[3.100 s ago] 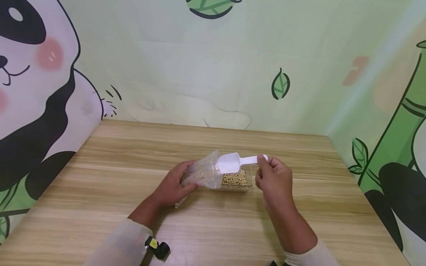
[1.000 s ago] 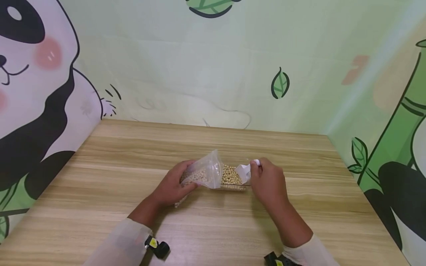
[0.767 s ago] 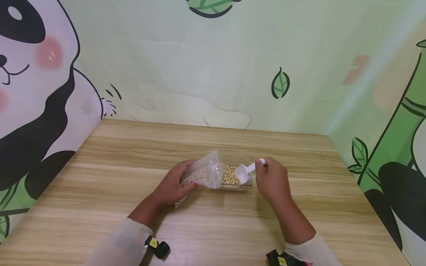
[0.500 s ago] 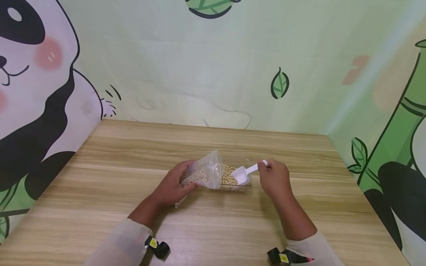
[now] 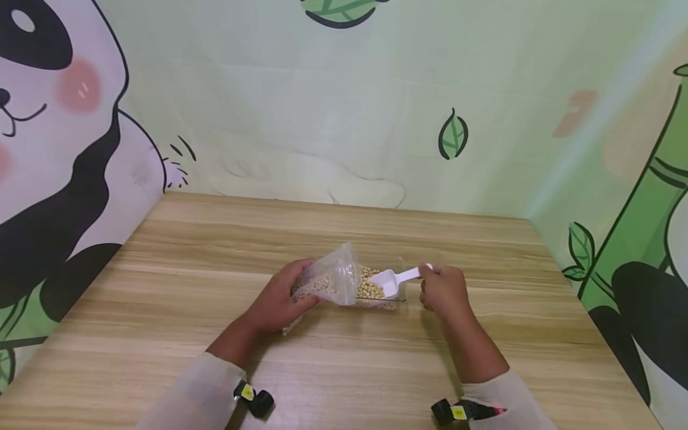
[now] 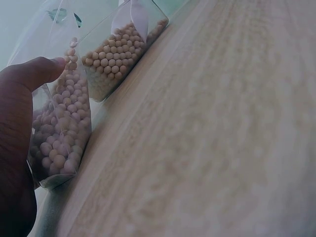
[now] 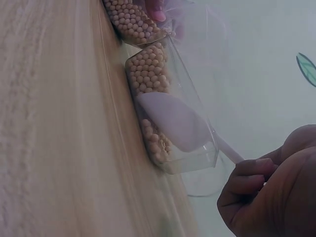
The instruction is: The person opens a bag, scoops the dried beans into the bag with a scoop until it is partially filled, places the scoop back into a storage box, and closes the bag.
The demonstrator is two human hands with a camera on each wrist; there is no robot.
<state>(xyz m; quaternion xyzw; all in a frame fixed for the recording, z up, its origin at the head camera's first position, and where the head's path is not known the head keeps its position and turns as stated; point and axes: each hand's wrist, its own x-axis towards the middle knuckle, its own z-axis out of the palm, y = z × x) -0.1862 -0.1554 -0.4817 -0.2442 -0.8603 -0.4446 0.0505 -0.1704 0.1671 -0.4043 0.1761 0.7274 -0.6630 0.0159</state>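
Note:
In the head view my left hand point(image 5: 282, 298) grips a clear zip bag point(image 5: 328, 278) partly filled with soybeans, its open mouth turned toward a clear plastic box point(image 5: 376, 303). The left wrist view shows my thumb pressed on the bag point(image 6: 59, 118) above the beans. Soybeans point(image 7: 148, 69) lie in the box too. My right hand point(image 5: 445, 291) pinches the handle of a white scoop point(image 5: 387, 282). The scoop's blade point(image 7: 173, 121) dips into the beans inside the box, seen through its wall in the right wrist view.
A wood-grain table point(image 5: 344, 370) carries the box and bag. Behind it rises a pale green wall point(image 5: 344, 119) with printed leaves and pandas. Small black cameras point(image 5: 261, 404) are strapped at both sleeves.
The scoop came down from the bag's mouth into the box, then its blade slid left into the beans. My right hand moved with it; the left hand and bag stay put.

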